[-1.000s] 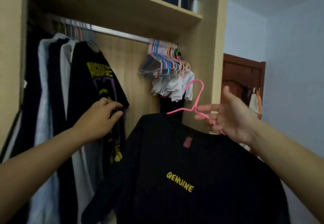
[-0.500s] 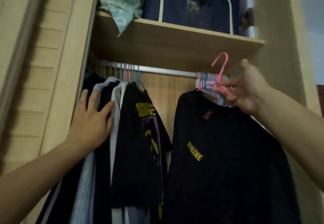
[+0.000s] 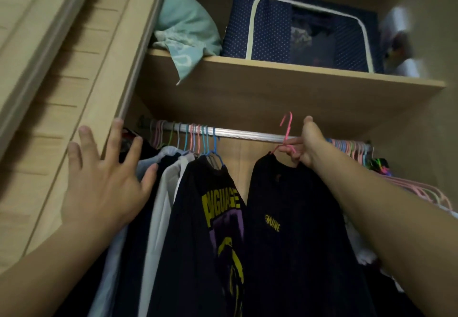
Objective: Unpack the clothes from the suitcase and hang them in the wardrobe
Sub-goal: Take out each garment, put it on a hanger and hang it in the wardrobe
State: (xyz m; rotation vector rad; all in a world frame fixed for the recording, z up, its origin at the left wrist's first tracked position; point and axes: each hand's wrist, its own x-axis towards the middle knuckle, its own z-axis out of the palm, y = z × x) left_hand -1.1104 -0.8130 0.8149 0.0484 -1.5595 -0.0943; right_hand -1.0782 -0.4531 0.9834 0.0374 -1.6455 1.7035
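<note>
Wardrobe interior, light wood: upper shelf (image 3: 285, 81) carrying a teal bundle (image 3: 188, 34) at left and a navy dotted storage box (image 3: 304, 31) to its right; metal rail (image 3: 247, 133) below, running left to right

Item 1: hung clothes (image 3: 173, 192), left end of rail, on coloured hangers; nearest the gap is a black printed T-shirt (image 3: 210, 217) on a blue hanger

Item 2: black "GENUINE" T-shirt (image 3: 285, 217), the task garment, on a pink hanger (image 3: 286, 130). Held up at mid-rail, in the gap between the hung clothes and a cluster of empty hangers (image 3: 352, 147) at far right. Hook tip stands above the rail; whether it is seated over it cannot be told

Item 3: right hand (image 3: 309, 145), fingers curled round the pink hanger just below its hook

Item 4: left hand (image 3: 104, 180), fingers spread flat, pressing the hung clothes toward the left wall, holding nothing

Change: 1 second ago the shirt hung low, well under the rail; half a second ago its hook was over by the empty hangers at right. It has since been raised and brought left to the open stretch, and the left hand has gone from the printed T-shirt to the far-left garments. Judgement: this garment is nearly hung; dropping the hook and letting go is what remains
</note>
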